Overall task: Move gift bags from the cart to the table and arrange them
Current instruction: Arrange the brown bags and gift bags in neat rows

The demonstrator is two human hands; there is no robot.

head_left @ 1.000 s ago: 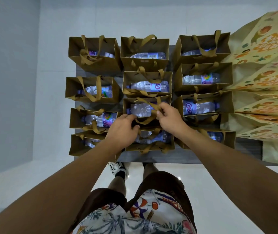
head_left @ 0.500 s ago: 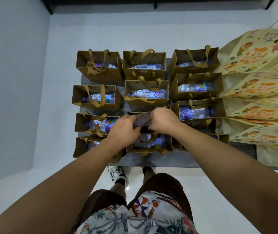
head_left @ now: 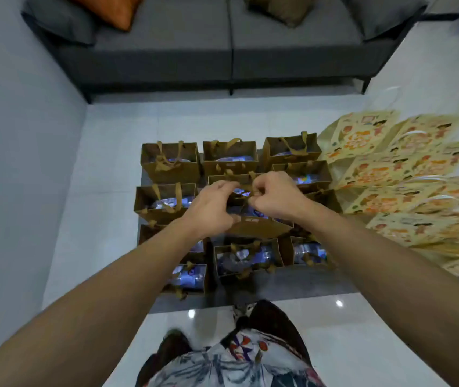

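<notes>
Head camera, looking down past both forearms: a brown paper gift bag [head_left: 259,226] in the middle column is tilted, its near face showing between the wrists, and it appears raised a little above its neighbours (blur makes this hard to confirm). The left hand [head_left: 211,210] has its fingers curled round the bag's left top edge, thumb at the near rim. The right hand [head_left: 277,196] pinches a brown ribbon handle [head_left: 246,189] at the bag's top, fingers bunched. The two hands sit close together, almost touching over the bag's mouth.

Around it, other brown gift bags [head_left: 171,163] stand in rows on a dark grey low table [head_left: 292,286], three columns across, each with ribbon handles and a plastic water bottle [head_left: 248,256] lying inside. The nearest middle bag stands just in front of the held one. To the right, overlapping pale yellow bags printed with orange cartoon figures [head_left: 384,174] lie fanned out, touching the right column of brown bags.

Beyond the table is a white tiled floor [head_left: 111,141], then a grey sofa [head_left: 222,46] with an orange cushion [head_left: 111,7] at its left end and a brown cushion [head_left: 281,7] further right. At the bottom edge, the person's patterned shirt [head_left: 231,364] fills the view (motion blur softens most detail).
</notes>
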